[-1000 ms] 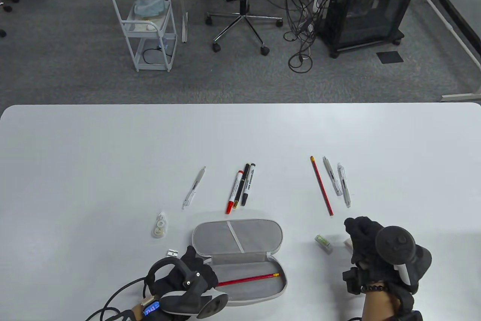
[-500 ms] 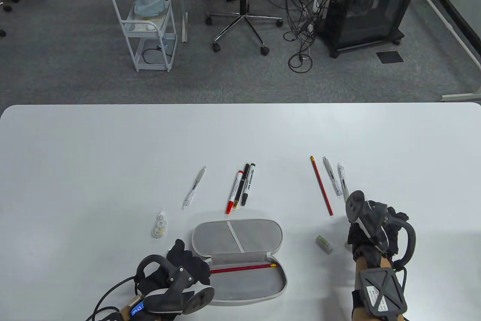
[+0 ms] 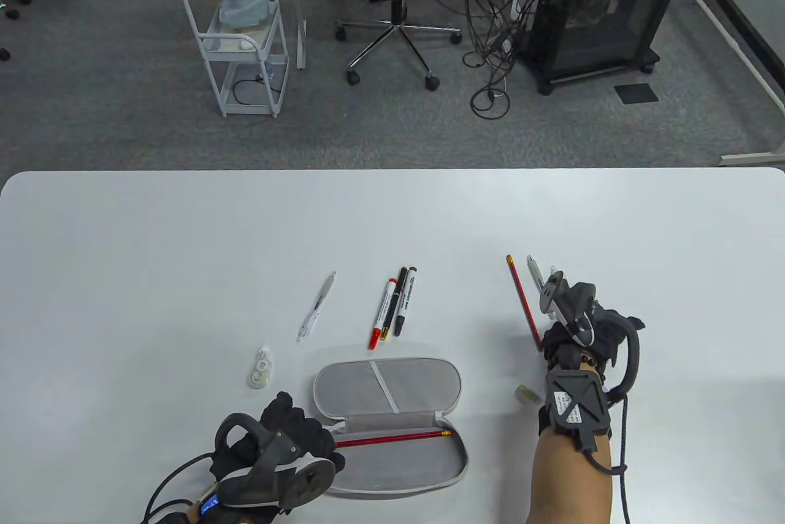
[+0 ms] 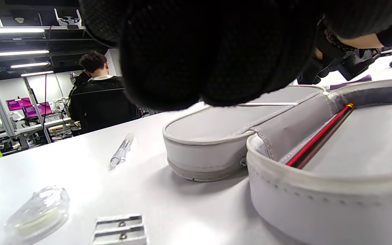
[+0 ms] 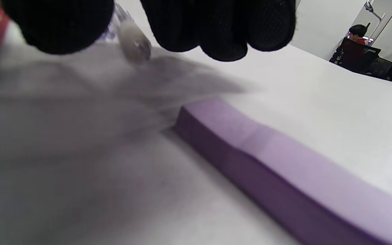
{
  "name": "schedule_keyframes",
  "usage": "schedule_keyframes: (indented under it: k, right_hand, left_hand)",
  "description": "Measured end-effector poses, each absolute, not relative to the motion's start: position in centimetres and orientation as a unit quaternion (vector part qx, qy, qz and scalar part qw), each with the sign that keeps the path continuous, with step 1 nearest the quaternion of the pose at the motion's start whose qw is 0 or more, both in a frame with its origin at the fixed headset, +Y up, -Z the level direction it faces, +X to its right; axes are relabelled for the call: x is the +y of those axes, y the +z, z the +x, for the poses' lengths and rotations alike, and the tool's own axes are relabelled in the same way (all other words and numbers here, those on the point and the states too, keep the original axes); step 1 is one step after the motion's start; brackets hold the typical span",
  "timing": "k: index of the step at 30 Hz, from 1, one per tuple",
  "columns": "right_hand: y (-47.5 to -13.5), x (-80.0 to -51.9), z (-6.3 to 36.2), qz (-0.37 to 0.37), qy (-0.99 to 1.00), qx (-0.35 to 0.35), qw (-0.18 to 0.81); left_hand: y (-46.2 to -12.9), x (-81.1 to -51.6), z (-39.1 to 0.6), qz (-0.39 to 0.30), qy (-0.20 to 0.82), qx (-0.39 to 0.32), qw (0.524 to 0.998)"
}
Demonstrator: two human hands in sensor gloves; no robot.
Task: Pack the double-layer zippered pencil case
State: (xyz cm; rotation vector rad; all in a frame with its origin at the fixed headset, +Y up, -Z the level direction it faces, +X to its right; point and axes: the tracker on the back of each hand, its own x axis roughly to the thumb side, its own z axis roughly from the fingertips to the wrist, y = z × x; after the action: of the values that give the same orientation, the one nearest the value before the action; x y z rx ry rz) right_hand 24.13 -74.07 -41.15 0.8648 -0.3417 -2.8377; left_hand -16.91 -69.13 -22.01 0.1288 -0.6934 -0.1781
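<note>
The grey pencil case (image 3: pixel 429 386) lies open near the table's front edge, with a red pencil (image 3: pixel 392 440) in its lower half. My left hand (image 3: pixel 310 429) is at the case's left end; in the left wrist view its fingers (image 4: pixel 196 51) hang curled just above the case (image 4: pixel 318 200). My right hand (image 3: pixel 555 337) is down over the clear pens (image 3: pixel 535 273) at the right, beside a second red pencil (image 3: pixel 520 291). In the right wrist view the thumb and fingers (image 5: pixel 216 27) stand on either side of a clear pen (image 5: pixel 133 39); contact is unclear.
A white pen (image 3: pixel 317 306), red and black markers (image 3: pixel 392 309) and a correction tape (image 3: pixel 260 367) lie behind the case. A small eraser (image 3: pixel 526 394) lies by my right forearm. A metal sharpener (image 4: pixel 119 229) is by the case's left end. A purple block (image 5: pixel 284 170) lies under my right wrist.
My right hand turned over and moved away from the eraser, up to the clear pens. My left hand let the red pencil settle in the case and drew back left.
</note>
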Motion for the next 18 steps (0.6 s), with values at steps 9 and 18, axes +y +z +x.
schedule_keyframes:
  k: [9,18]
  right_hand:
    - [-41.6,-74.2,24.5,0.295,-0.95,-0.077,0.063]
    - [-39.9,-73.6,27.3,0.334,-0.936,-0.083,-0.07]
  left_hand:
    - [-21.9,-69.2,-16.8,0.038,-0.07,-0.346,0.935]
    - [-22.6,-69.1,-17.5,0.024,-0.049,-0.333,0.942]
